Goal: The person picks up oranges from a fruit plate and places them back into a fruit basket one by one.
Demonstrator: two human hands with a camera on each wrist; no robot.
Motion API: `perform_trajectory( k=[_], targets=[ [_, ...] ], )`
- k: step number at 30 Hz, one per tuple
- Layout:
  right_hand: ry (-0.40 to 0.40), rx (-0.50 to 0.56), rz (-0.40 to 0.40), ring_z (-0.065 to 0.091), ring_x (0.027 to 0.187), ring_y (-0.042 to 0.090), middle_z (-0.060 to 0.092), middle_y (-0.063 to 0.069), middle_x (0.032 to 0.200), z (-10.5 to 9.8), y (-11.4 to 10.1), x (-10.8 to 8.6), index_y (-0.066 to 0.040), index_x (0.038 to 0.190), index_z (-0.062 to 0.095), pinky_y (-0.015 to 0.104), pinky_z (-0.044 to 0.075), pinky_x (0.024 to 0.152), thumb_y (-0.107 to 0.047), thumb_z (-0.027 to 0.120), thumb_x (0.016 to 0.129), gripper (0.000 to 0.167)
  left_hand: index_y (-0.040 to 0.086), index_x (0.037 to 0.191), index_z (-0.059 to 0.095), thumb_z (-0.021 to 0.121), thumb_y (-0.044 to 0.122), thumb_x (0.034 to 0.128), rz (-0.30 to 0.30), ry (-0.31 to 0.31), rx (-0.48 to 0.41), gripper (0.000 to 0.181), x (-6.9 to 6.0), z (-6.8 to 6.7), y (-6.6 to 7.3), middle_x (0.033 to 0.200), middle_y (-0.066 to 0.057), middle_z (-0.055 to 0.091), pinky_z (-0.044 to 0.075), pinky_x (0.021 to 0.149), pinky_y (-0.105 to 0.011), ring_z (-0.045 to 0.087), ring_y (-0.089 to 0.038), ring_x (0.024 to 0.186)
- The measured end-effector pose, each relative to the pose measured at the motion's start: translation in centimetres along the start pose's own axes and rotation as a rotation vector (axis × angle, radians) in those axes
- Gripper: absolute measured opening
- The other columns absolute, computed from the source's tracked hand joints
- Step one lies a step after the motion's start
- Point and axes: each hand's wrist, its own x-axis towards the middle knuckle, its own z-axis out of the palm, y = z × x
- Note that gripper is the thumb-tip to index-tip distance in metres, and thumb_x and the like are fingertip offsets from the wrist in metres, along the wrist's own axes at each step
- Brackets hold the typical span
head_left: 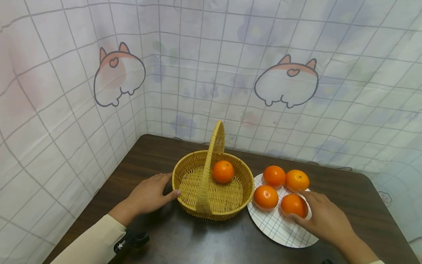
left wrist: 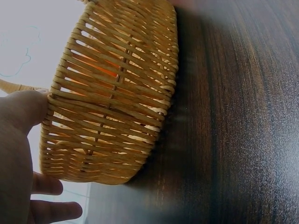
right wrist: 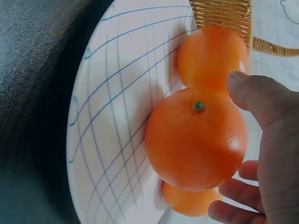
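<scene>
My left hand (head_left: 146,194) is at the left side of a yellow wicker basket (head_left: 227,196) with an arched handle. In the left wrist view its thumb (left wrist: 28,105) touches the basket rim, and the other fingers extend beside the woven wall. One orange (head_left: 223,171) lies inside the basket, towards the back. My right hand (head_left: 324,218) is spread around the near-right orange (head_left: 294,206) on a white plate (head_left: 283,233) with blue grid lines. The right wrist view shows that orange's green stem end, with the thumb (right wrist: 252,91) and fingers apart around its far side.
Three more oranges share the plate: one front left (head_left: 265,197), one back left (head_left: 274,176) and one back right (head_left: 297,180). The plate stands close to the basket's right side on a dark wooden table (head_left: 211,242). Grid-patterned cloth (head_left: 204,66) hangs behind.
</scene>
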Motion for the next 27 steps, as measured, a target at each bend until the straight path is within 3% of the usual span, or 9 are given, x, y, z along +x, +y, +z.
perform_trajectory(
  k=[10,16,22,27],
  targets=[
    [-0.076,0.008,0.059,0.06,0.113,0.047,0.062,0.028,0.128,0.8,0.8,-0.2,0.001,0.141,0.056,0.068,0.053,0.078,-0.068,0.08,0.077,0.096,0.006,0.153,0.047,0.054,0.065,0.0982,0.015,0.019,-0.02,0.081,0.0,0.1,-0.2,0.148,-0.019,0.053,0.04,0.108,-0.063,0.048,-0.042,0.137],
    [-0.08,0.027,0.075,0.063,0.105,0.043,0.064,0.027,0.122,1.5,1.1,-0.4,0.001,0.139,0.055,0.065,0.055,0.071,-0.072,0.078,0.075,0.099,0.006,0.153,0.047,0.053,0.067,0.098,0.01,0.013,-0.029,0.083,0.0,0.2,-0.2,0.149,-0.018,0.052,0.039,0.108,-0.063,0.047,-0.041,0.137],
    [-0.073,0.022,0.066,0.063,0.106,0.044,0.063,0.027,0.123,1.6,1.2,-0.3,0.001,0.14,0.055,0.064,0.055,0.073,-0.063,0.084,0.075,0.096,0.005,0.154,0.046,0.043,0.078,0.0946,0.003,0.008,-0.019,0.094,0.0,0.2,-0.2,0.15,-0.018,0.051,0.039,0.108,-0.063,0.047,-0.041,0.138],
    [-0.068,0.018,0.06,0.063,0.106,0.043,0.064,0.026,0.123,1.6,1.2,-0.2,0.001,0.139,0.056,0.064,0.055,0.074,-0.057,0.087,0.075,0.092,0.006,0.154,0.045,0.049,0.071,0.0971,-0.009,0.002,-0.027,0.087,0.0,0.3,-0.1,0.15,-0.018,0.051,0.039,0.108,-0.063,0.047,-0.041,0.138]
  ],
)
